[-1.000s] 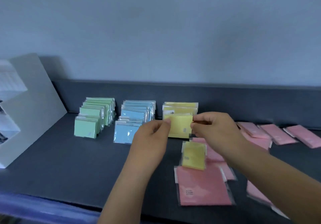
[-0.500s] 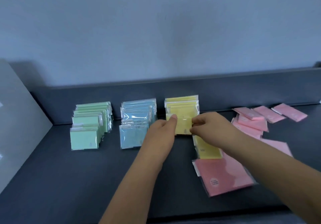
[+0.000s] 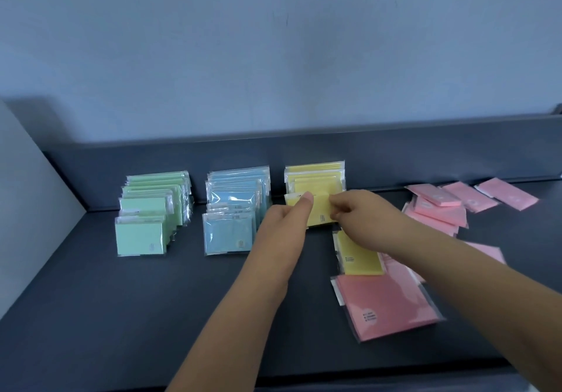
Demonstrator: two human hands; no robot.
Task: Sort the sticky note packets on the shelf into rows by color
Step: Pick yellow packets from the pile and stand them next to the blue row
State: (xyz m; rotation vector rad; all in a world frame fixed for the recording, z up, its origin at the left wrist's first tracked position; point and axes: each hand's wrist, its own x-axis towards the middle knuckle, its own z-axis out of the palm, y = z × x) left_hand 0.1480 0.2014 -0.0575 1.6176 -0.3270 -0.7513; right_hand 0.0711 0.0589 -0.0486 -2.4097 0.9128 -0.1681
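Left hand [image 3: 281,224] & right hand [image 3: 362,215] are both pinching a clear-wrapped pale yellow sticky-note packet [image 3: 319,213], upright at the front of the yellow row [image 3: 316,177] on the dark grey shelf [image 3: 121,315]. Left of that row, blue row [image 3: 235,209], then green row [image 3: 152,212]. Right of it, loose pink packets [image 3: 438,209] are lying flat.

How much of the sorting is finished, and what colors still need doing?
The green row and blue row stand lined up, so they look done. The left hand and right hand are holding a yellow packet at the front of the yellow row. Left: one loose yellow packet and all the scattered pink packets, which have no row yet.
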